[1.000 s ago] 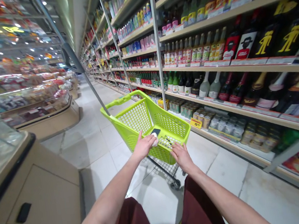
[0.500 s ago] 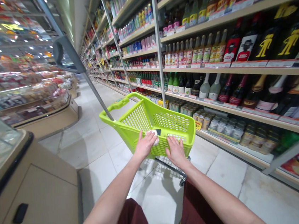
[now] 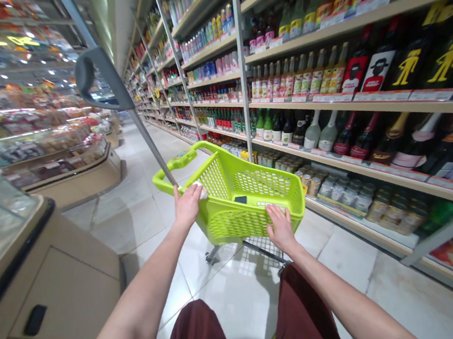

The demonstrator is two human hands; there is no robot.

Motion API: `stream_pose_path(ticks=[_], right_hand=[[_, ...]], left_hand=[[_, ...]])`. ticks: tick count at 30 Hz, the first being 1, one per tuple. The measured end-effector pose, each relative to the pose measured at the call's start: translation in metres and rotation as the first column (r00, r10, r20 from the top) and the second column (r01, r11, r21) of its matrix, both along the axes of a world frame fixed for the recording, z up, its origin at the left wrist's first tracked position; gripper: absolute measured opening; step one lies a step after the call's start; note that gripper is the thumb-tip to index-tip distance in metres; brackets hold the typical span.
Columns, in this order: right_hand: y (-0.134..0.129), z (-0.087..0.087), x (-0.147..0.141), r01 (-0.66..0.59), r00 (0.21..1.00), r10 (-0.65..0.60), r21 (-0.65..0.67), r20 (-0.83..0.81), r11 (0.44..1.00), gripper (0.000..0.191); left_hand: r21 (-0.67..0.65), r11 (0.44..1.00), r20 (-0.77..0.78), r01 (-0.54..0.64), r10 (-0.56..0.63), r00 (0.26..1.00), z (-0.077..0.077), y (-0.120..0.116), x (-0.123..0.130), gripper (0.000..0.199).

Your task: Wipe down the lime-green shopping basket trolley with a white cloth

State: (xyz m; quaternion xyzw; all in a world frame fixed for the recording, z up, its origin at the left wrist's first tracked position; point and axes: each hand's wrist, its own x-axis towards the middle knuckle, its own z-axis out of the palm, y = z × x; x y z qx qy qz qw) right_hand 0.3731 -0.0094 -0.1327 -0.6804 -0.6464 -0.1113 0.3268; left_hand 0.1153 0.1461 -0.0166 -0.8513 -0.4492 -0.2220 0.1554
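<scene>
Where the left hand (image 3: 188, 202) overlaps, wadding (image 3: 203, 192) is hidden.

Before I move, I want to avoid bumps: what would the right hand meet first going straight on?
Probably the far perforated wall of the green basket, across from the right hand; depth is unclear.
</scene>
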Motion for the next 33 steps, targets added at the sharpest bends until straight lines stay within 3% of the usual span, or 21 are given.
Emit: stream_pose_path(ticks=[5, 7, 9, 13, 15, 23, 25, 30, 33], right_hand=[[-0.001, -0.001, -0.001, -0.016, 1.000, 0.016, 0.016, -0.010, 1.000, 0.052], [-0.002, 0.000, 0.002, -0.029, 1.000, 0.029, 0.017, -0.003, 0.999, 0.053], [-0.003, 0.000, 0.005, -0.042, 0.999, 0.042, 0.023, 0.002, 0.999, 0.054], [-0.003, -0.002, 0.012, -0.055, 0.998, 0.055, 0.050, -0.003, 0.997, 0.053], [-0.002, -0.003, 0.013, -0.046, 0.999, 0.047, 0.070, -0.013, 0.996, 0.052], [-0.002, -0.004, 0.017, -0.057, 0.998, 0.057, 0.076, 0.004, 0.995, 0.052], [-0.003, -0.004, 0.019, -0.063, 0.998, 0.062, 0.075, 0.010, 0.995, 0.053], [-0.004, -0.005, 0.022, -0.061, 0.998, 0.062, 0.097, -0.006, 0.993, 0.053], [-0.002, -0.007, 0.022, -0.058, 0.998, 0.060, 0.110, -0.017, 0.992, 0.053]], left_hand=[[-0.046, 0.982, -0.072, 0.181, -0.184, 0.980, -0.025, -0.028, 0.052, 0.034], [-0.057, 0.969, -0.094, 0.239, -0.244, 0.965, -0.027, -0.032, 0.059, 0.034], [-0.052, 0.973, -0.102, 0.224, -0.228, 0.968, -0.021, -0.026, 0.049, 0.034], [0.004, 1.000, -0.023, 0.012, -0.012, 1.000, 0.003, -0.004, 0.010, 0.034], [0.008, 1.000, -0.010, -0.029, 0.029, 1.000, 0.008, -0.001, 0.005, 0.033], [-0.073, 0.974, -0.096, 0.213, -0.220, 0.971, -0.025, -0.035, 0.072, 0.033], [-0.058, 0.977, -0.106, 0.206, -0.211, 0.972, -0.023, -0.031, 0.066, 0.034], [0.011, 1.000, -0.050, -0.007, 0.008, 0.999, -0.007, -0.007, 0.021, 0.037], [0.019, 1.000, -0.076, -0.009, 0.010, 0.997, -0.009, -0.007, 0.020, 0.037]])
